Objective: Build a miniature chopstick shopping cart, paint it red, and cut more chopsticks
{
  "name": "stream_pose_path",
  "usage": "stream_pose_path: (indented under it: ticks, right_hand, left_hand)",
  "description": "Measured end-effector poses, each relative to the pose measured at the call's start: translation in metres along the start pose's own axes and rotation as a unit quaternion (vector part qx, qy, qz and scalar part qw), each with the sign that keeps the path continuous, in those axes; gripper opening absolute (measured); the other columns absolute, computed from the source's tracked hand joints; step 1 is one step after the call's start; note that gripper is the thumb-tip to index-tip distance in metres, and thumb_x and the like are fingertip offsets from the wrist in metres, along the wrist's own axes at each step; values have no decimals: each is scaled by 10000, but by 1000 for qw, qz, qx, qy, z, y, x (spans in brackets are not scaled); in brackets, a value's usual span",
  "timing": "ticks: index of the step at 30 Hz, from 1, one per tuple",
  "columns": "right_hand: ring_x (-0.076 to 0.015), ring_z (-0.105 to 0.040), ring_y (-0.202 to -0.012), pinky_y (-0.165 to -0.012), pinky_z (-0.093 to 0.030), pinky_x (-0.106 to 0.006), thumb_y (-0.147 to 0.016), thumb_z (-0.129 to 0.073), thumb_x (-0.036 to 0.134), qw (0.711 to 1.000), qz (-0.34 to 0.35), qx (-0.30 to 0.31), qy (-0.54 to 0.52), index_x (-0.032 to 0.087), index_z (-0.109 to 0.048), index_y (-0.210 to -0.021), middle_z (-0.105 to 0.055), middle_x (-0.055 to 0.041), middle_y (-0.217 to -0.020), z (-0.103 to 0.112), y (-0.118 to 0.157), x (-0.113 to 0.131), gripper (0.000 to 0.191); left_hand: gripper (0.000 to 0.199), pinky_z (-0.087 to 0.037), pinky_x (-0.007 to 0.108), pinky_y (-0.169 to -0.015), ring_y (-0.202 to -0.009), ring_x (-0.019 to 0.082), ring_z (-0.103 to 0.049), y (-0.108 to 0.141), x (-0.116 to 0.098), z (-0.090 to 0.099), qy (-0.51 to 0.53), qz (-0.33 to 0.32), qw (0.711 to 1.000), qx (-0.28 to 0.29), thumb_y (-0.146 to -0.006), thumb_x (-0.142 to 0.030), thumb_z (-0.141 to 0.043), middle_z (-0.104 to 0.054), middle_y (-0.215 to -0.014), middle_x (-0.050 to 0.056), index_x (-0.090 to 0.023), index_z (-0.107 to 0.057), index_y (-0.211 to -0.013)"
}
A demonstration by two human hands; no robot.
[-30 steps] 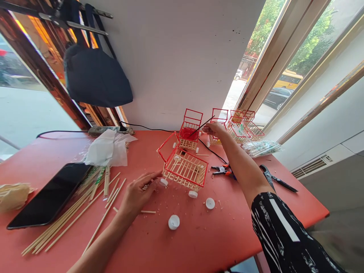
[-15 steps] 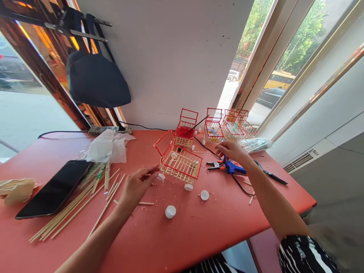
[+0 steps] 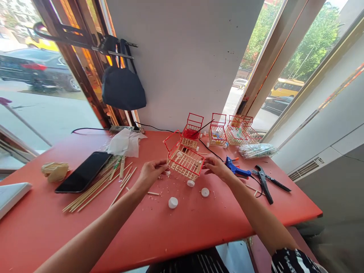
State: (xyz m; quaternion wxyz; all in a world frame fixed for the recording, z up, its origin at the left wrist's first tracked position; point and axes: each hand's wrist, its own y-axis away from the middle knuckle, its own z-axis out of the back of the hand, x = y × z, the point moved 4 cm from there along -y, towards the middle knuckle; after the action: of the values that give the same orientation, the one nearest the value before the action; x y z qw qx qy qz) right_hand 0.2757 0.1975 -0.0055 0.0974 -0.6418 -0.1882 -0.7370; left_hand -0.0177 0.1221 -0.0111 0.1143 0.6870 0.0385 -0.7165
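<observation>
- Stick cart: mid-table, between both hands; pale slatted basket, red rim.
- Long axis runs roughly 10 to 4 o'clock. Raised red handle at the 10 end.
- Left hand: 9 o'clock of cart, fingertips at the near corner of the handle end. Thumb and fingers drawn close; can't tell if they pinch the sticks.
- Right hand: 3 o'clock of cart, fingers loosely curled, tips at the end away from the handle. Contact or firm hold: can't tell.
- Key relation: cart lies at 3 from left grip, 9 from right grip. Hands sit at opposite ends, neither clearly nearer.
- White wheel under the near edge, about 5-6 o'clock.
- Loose white caps: taller cap at 7, flat cap at 5, both apart from cart.
- Blue glue gun: 3 o'clock, just beyond right hand.
- Red-filled cart: 12 o'clock, just behind.
</observation>
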Motion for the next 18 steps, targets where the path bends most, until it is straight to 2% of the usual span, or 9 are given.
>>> stream_pose_path:
  ticks: [4,8,12,15,18]
  right_hand:
    - [-171,-769,-934,-670,-614,-216,-797,-743,176,1000,13,17,-12,202,-724,-1037,-790,-70,-1061,-6,1,0,242]
    - [-197,-754,-1015,-766,-628,-264,-779,-763,217,999,27,29,-17,209,-762,-1022,-788,-68,-1045,-15,8,6,243]
    - [-216,-729,-1055,-909,-634,-363,-767,-805,249,997,42,37,-48,199,-771,-1054,-774,-74,-1068,-35,4,19,293]
    - [-228,-714,-1101,-1027,-596,-443,-766,-821,237,994,47,40,-95,189,-762,-1113,-763,-87,-1118,-56,-8,29,355]
    - [-219,-708,-1117,-1105,-545,-453,-764,-798,196,990,42,26,-134,197,-765,-1101,-759,-84,-1122,-78,-24,35,339]
  left_hand:
    - [634,-483,234,-471,-649,202,-707,2,3,-3,38,-19,999,-35,-568,-543,-878,-786,-834,87,-129,-813,-1043]
    - [611,-500,245,-497,-634,180,-676,-6,5,4,54,-37,996,-53,-548,-558,-893,-773,-808,73,-133,-814,-981]
    - [587,-576,279,-651,-648,148,-656,-30,-1,29,71,-63,993,-64,-488,-560,-913,-760,-784,52,-136,-794,-878]
    - [569,-576,272,-644,-636,142,-657,-60,-9,54,69,-70,993,-72,-467,-534,-921,-747,-754,41,-139,-775,-851]
    - [479,-568,263,-592,-591,143,-656,-94,-19,72,49,-71,994,-64,-492,-460,-932,-722,-686,37,-137,-745,-792]
